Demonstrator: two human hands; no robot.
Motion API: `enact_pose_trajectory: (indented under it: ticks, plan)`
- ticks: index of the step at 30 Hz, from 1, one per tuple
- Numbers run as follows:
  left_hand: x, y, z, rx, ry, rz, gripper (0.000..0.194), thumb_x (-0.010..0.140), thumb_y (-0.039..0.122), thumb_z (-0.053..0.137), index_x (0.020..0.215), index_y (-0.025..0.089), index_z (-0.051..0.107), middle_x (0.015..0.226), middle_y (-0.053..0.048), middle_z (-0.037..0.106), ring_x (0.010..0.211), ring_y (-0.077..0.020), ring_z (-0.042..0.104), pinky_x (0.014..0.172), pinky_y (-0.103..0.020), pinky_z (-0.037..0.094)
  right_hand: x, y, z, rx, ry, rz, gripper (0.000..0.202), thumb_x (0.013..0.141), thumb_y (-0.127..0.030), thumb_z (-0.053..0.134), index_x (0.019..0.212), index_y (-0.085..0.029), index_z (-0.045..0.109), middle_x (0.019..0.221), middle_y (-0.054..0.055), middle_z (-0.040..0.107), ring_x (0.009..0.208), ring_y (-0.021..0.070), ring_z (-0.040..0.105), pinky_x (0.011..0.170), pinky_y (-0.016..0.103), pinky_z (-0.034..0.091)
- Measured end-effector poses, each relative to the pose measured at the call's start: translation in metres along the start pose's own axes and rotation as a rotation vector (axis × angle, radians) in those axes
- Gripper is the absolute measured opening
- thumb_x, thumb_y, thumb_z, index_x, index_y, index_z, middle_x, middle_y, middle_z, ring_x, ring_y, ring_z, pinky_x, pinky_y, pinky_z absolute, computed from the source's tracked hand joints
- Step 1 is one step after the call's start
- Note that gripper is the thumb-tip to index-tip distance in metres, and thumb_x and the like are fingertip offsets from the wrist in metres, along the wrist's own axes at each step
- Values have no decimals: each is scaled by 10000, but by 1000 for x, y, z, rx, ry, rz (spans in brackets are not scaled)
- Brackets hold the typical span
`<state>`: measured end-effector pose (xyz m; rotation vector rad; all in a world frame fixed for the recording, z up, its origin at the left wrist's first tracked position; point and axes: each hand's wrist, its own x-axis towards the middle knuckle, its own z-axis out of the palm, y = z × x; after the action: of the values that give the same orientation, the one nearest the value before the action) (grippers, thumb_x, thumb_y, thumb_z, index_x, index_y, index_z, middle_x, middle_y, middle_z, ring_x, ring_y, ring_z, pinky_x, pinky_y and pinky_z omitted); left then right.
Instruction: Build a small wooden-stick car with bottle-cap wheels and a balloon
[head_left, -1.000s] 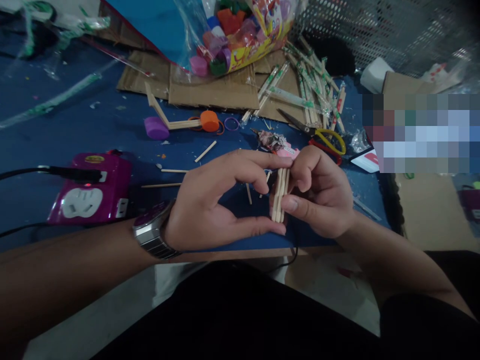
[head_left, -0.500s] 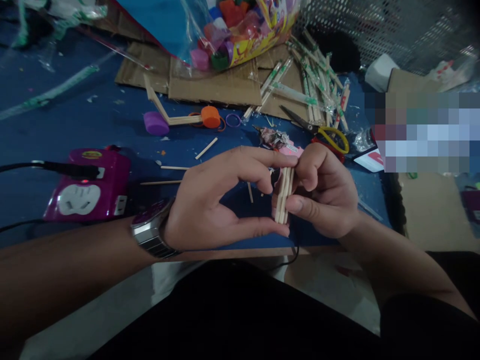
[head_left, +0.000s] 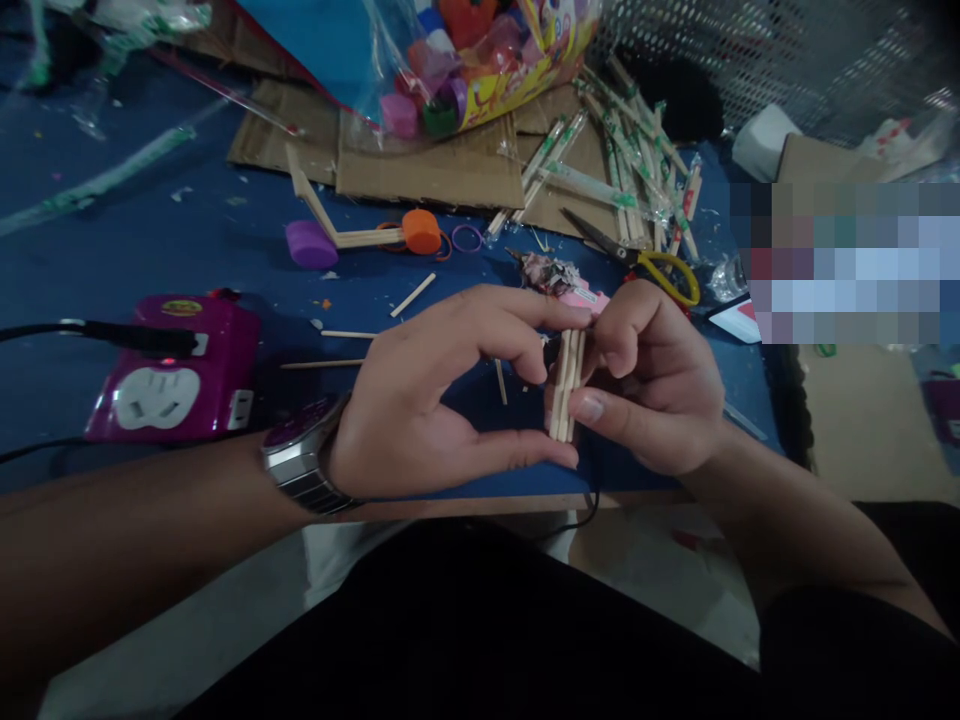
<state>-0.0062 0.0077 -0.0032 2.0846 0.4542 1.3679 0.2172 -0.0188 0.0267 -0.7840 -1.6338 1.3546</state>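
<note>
A short bundle of wooden sticks (head_left: 568,385), laid side by side, is held between my two hands above the blue table's front edge. My left hand (head_left: 442,390), with a metal watch on its wrist, pinches the bundle end to end, index finger at the top and thumb at the bottom. My right hand (head_left: 652,390) grips the bundle's right side, its thumb pressed on the front and its index finger curled. Just behind the hands lies a pink glue gun (head_left: 581,297) with a dirty, wrapped nozzle end. Cut stick pieces (head_left: 413,296) lie left of it.
A purple power strip (head_left: 176,370) with a plugged cable stands at left. Scissors (head_left: 667,277) with yellow handles lie behind my right hand. Farther back are a stick piece with purple and orange caps (head_left: 421,231), cardboard (head_left: 427,170), wrapped chopsticks (head_left: 630,180) and a bag of colourful caps (head_left: 495,90).
The stick bundle has turned very slightly and shifted a little in my fingers. Both hands keep nearly the same grip; the things on the table have not moved.
</note>
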Motion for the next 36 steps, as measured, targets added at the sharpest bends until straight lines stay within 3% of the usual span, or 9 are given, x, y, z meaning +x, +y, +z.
enact_pose_trajectory:
  ticks: [5, 12, 19, 28, 32, 36]
  plan:
    - [0, -1, -1, 12, -9, -12, 439, 842, 465, 978, 1075, 259, 668, 1365, -91, 791, 1262, -255, 784, 1107, -386, 666, 0, 3, -2, -23, 29, -21, 458, 896, -356, 935, 944, -273, 487, 815, -63, 649, 616, 103, 615, 512, 225, 552]
    - [1, -1, 0, 11, 5, 12, 372, 870, 415, 959, 1083, 264, 694, 1341, -105, 798, 1234, -300, 796, 1058, -479, 693, 1, 5, -2, -111, 55, -6, 472, 877, -386, 949, 935, -268, 496, 817, -50, 686, 648, 115, 639, 559, 245, 563]
    - [0, 1, 2, 28, -1, -28, 332, 900, 370, 938, 1082, 260, 683, 1352, -94, 796, 1248, -293, 791, 1056, -455, 692, 3, 5, 1, -97, 33, -61, 472, 893, -365, 945, 906, -259, 485, 823, -57, 679, 662, 105, 628, 579, 234, 548]
    - [1, -3, 3, 7, -14, -16, 426, 863, 363, 967, 1118, 220, 657, 1387, -118, 771, 1306, -268, 756, 1118, -441, 665, 5, 5, 3, -83, 42, -78, 454, 915, -346, 925, 898, -253, 481, 840, -56, 665, 674, 98, 621, 589, 227, 552]
    - [-2, -7, 4, -34, 10, 13, 460, 858, 312, 963, 1176, 207, 648, 1431, -147, 735, 1343, -307, 730, 978, -428, 719, 6, 5, 2, -82, 57, -79, 477, 880, -364, 951, 870, -263, 485, 810, -49, 664, 642, 115, 600, 563, 257, 555]
    - [-5, -5, 7, -69, 28, -72, 508, 860, 359, 963, 1229, 296, 619, 1428, -90, 746, 1322, -315, 745, 941, -471, 719, 6, 5, 1, -102, 74, -47, 498, 856, -344, 969, 854, -264, 477, 811, -44, 673, 638, 123, 585, 580, 275, 551]
